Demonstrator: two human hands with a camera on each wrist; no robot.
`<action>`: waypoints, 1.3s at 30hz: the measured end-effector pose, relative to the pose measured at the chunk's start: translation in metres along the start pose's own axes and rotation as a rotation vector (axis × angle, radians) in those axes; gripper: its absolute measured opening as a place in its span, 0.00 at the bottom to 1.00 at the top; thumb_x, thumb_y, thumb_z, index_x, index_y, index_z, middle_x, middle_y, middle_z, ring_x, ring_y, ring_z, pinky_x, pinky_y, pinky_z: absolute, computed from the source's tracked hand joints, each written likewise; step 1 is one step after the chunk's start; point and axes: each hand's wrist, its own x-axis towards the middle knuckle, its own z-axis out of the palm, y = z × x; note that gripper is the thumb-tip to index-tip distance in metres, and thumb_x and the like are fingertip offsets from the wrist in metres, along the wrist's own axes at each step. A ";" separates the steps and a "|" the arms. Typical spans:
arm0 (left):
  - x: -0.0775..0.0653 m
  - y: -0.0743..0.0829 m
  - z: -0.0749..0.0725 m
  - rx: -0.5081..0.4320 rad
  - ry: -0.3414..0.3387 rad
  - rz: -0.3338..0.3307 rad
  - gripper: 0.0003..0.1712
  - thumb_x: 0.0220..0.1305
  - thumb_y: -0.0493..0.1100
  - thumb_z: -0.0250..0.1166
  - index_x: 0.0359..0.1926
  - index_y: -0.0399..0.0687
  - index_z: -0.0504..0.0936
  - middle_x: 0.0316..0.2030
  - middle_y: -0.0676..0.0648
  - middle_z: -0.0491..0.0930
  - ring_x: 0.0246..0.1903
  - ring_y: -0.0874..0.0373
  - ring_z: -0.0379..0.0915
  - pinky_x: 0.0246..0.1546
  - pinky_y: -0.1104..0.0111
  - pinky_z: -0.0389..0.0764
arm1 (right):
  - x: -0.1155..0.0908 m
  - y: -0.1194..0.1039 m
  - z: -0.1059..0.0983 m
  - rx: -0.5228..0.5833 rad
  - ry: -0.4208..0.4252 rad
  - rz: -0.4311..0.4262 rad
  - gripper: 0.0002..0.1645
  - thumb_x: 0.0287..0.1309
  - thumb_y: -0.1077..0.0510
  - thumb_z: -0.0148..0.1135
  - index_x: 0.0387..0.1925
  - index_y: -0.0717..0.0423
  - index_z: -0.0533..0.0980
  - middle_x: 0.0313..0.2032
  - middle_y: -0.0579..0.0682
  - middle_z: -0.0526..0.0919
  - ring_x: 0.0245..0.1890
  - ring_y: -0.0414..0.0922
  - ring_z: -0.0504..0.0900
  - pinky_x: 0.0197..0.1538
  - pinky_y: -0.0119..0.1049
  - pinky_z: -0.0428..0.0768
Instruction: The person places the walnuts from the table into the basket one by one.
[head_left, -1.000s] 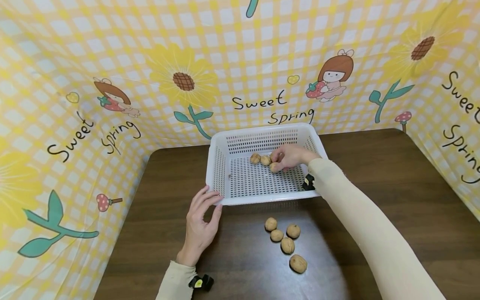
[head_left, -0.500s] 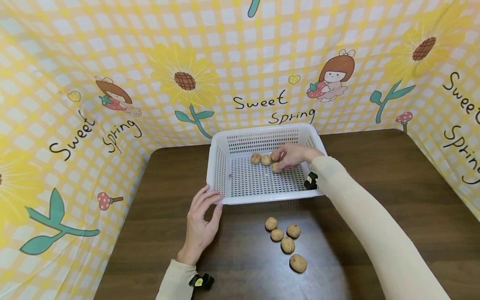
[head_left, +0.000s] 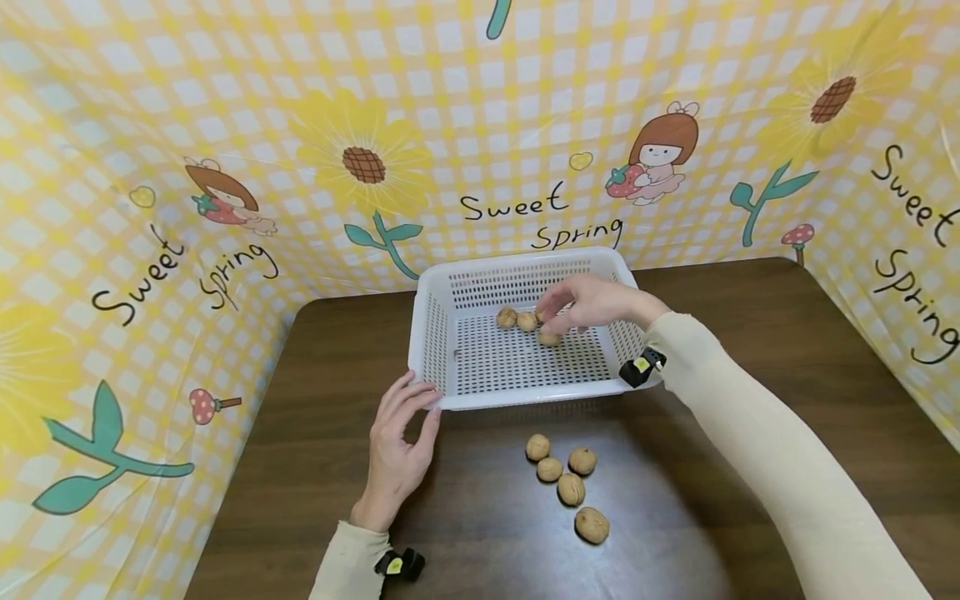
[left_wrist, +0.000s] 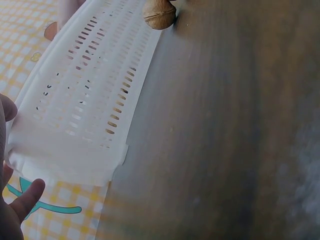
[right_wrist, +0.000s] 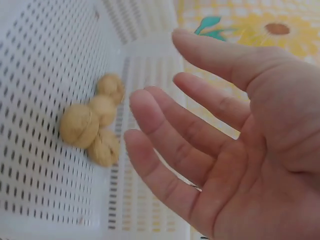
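Four walnuts (right_wrist: 80, 126), huddled together on the floor of the white basket (head_left: 517, 398), near its far wall! Right over them, the right hand (head_left: 587, 302), fingers parted and gently bent, palm bare, gripping nothing. Over to the left hand (head_left: 399, 446): fingers spread, tips resting on the basket's near left corner. In front of the basket, five loose walnuts (head_left: 572, 490) trail across the brown desk (head_left: 300, 475). And behind it all, yellow checked cloth (head_left: 510, 142), bright with sunflowers!

Dark brown wood-grain table (head_left: 810, 358), white slotted basket (head_left: 510, 402) on it, five walnuts (head_left: 571, 490) near the basket
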 end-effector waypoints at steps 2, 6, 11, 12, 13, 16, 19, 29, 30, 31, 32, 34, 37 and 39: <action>0.000 0.000 0.000 0.003 0.000 0.000 0.13 0.66 0.30 0.70 0.49 0.45 0.91 0.54 0.41 0.87 0.71 0.39 0.72 0.79 0.67 0.66 | -0.007 -0.004 0.004 0.000 0.027 -0.039 0.28 0.67 0.50 0.72 0.64 0.55 0.80 0.58 0.54 0.87 0.53 0.48 0.86 0.54 0.50 0.88; -0.001 0.000 0.000 0.010 -0.006 0.002 0.13 0.66 0.30 0.70 0.49 0.44 0.90 0.54 0.42 0.87 0.71 0.39 0.71 0.79 0.67 0.66 | -0.021 -0.009 0.017 0.012 0.076 -0.131 0.21 0.68 0.51 0.72 0.59 0.52 0.83 0.54 0.51 0.89 0.51 0.48 0.87 0.53 0.47 0.87; 0.001 0.000 -0.001 0.016 -0.014 0.007 0.13 0.67 0.31 0.69 0.50 0.44 0.90 0.55 0.42 0.87 0.72 0.39 0.71 0.78 0.67 0.66 | -0.041 -0.015 0.040 0.038 0.161 -0.212 0.16 0.67 0.53 0.73 0.55 0.50 0.85 0.49 0.47 0.89 0.43 0.42 0.88 0.49 0.38 0.85; 0.001 0.000 -0.001 0.018 -0.016 0.007 0.13 0.67 0.31 0.69 0.50 0.44 0.90 0.55 0.42 0.87 0.72 0.40 0.71 0.78 0.67 0.67 | -0.045 -0.017 0.045 0.050 0.172 -0.223 0.16 0.67 0.53 0.73 0.54 0.50 0.85 0.48 0.46 0.89 0.41 0.41 0.88 0.47 0.36 0.85; 0.001 0.001 -0.001 0.020 -0.017 0.011 0.13 0.67 0.31 0.69 0.50 0.44 0.90 0.55 0.42 0.87 0.72 0.39 0.71 0.78 0.67 0.67 | -0.049 -0.018 0.050 0.060 0.185 -0.237 0.16 0.67 0.54 0.73 0.54 0.50 0.85 0.46 0.46 0.90 0.39 0.40 0.87 0.45 0.35 0.85; 0.001 0.001 -0.002 0.020 -0.018 0.013 0.13 0.67 0.31 0.69 0.50 0.45 0.90 0.55 0.42 0.87 0.72 0.39 0.71 0.78 0.67 0.67 | -0.060 -0.021 0.067 0.093 0.187 -0.295 0.15 0.66 0.55 0.74 0.52 0.51 0.85 0.39 0.45 0.90 0.31 0.38 0.84 0.35 0.31 0.81; 0.000 0.001 -0.002 0.013 -0.014 0.012 0.14 0.67 0.31 0.69 0.50 0.46 0.90 0.54 0.42 0.87 0.71 0.39 0.71 0.78 0.67 0.67 | -0.070 -0.021 0.082 0.098 0.161 -0.354 0.13 0.65 0.55 0.75 0.50 0.49 0.86 0.29 0.42 0.87 0.25 0.35 0.79 0.29 0.29 0.76; 0.000 0.000 0.000 0.007 -0.007 0.011 0.14 0.66 0.30 0.70 0.50 0.46 0.91 0.54 0.42 0.87 0.71 0.38 0.72 0.78 0.66 0.67 | -0.097 0.007 0.129 0.228 -0.024 -0.478 0.15 0.67 0.55 0.74 0.53 0.52 0.85 0.31 0.48 0.89 0.21 0.28 0.75 0.24 0.25 0.76; 0.000 0.000 0.000 0.007 -0.007 0.009 0.14 0.66 0.30 0.69 0.49 0.45 0.91 0.54 0.41 0.87 0.71 0.38 0.72 0.78 0.66 0.67 | -0.099 0.011 0.132 0.246 -0.055 -0.466 0.16 0.67 0.56 0.74 0.53 0.53 0.85 0.34 0.51 0.90 0.21 0.28 0.74 0.24 0.25 0.75; 0.000 0.000 0.000 0.007 -0.007 0.004 0.13 0.66 0.30 0.70 0.49 0.45 0.91 0.54 0.41 0.87 0.71 0.39 0.72 0.78 0.66 0.67 | -0.101 0.015 0.135 0.257 -0.081 -0.458 0.16 0.66 0.56 0.74 0.54 0.53 0.85 0.38 0.53 0.91 0.21 0.27 0.73 0.24 0.23 0.74; 0.000 0.000 0.000 0.007 -0.008 0.001 0.13 0.66 0.30 0.69 0.49 0.45 0.91 0.54 0.42 0.87 0.71 0.39 0.72 0.79 0.66 0.66 | -0.103 0.018 0.137 0.263 -0.106 -0.446 0.17 0.66 0.56 0.75 0.54 0.53 0.85 0.40 0.54 0.91 0.21 0.27 0.72 0.24 0.22 0.73; 0.001 0.000 0.000 0.008 -0.008 0.001 0.13 0.66 0.30 0.69 0.50 0.45 0.90 0.54 0.41 0.87 0.71 0.39 0.71 0.79 0.66 0.66 | -0.106 0.024 0.139 0.286 -0.164 -0.428 0.19 0.65 0.58 0.75 0.55 0.55 0.84 0.44 0.56 0.91 0.20 0.26 0.70 0.23 0.21 0.71; 0.000 -0.001 0.000 0.009 -0.008 -0.001 0.14 0.66 0.30 0.69 0.50 0.45 0.90 0.54 0.41 0.87 0.71 0.39 0.71 0.79 0.67 0.66 | -0.111 0.033 0.142 0.334 -0.239 -0.419 0.20 0.63 0.59 0.76 0.55 0.57 0.85 0.45 0.58 0.91 0.20 0.26 0.68 0.24 0.20 0.71; 0.000 -0.001 0.000 0.009 -0.009 0.000 0.14 0.66 0.30 0.70 0.50 0.45 0.91 0.54 0.41 0.87 0.71 0.39 0.71 0.79 0.68 0.66 | -0.114 0.039 0.145 0.379 -0.283 -0.416 0.20 0.62 0.60 0.76 0.55 0.59 0.84 0.46 0.60 0.90 0.21 0.27 0.69 0.25 0.20 0.72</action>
